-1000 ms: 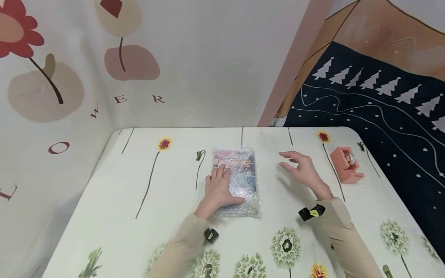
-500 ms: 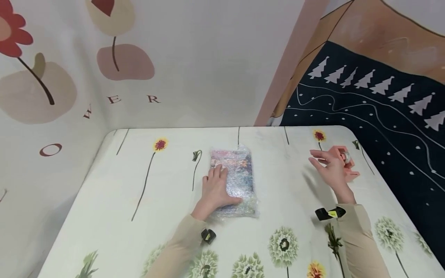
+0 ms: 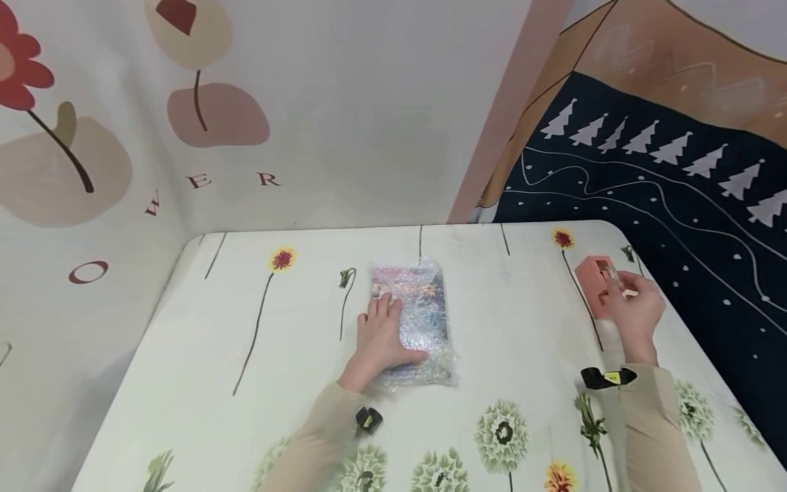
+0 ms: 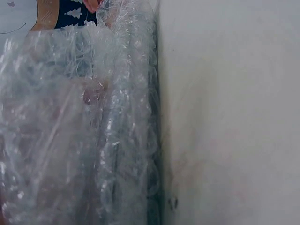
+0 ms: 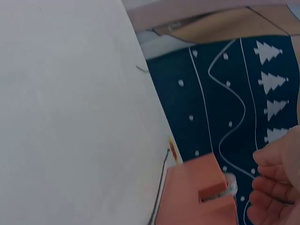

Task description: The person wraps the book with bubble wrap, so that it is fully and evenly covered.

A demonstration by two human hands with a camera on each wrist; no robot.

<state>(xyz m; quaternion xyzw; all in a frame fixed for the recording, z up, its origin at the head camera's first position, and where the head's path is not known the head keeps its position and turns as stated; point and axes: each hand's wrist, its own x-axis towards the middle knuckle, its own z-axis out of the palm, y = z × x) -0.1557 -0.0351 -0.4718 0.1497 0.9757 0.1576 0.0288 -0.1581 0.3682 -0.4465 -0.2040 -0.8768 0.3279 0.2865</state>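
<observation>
A flat package in clear bubble wrap, with a colourful picture showing through, lies mid-table. My left hand rests on its left part, fingers spread and thumb stretched across its lower end. Bubble wrap fills the left side of the left wrist view, where the hand is mostly out of sight. At the table's right, my right hand is at a coral tape dispenser, covering part of it. In the right wrist view, its loosely curled fingers are just right of the clear tape roll.
The table is covered with a white flower-printed cloth. A pale printed curtain rises behind it. A dark blue cloth with white trees hangs along the right edge, near the dispenser.
My right hand has moved rightward from beside the package to the tape dispenser, reaching its far side by the roll. The left hand and the package have stayed in place.
</observation>
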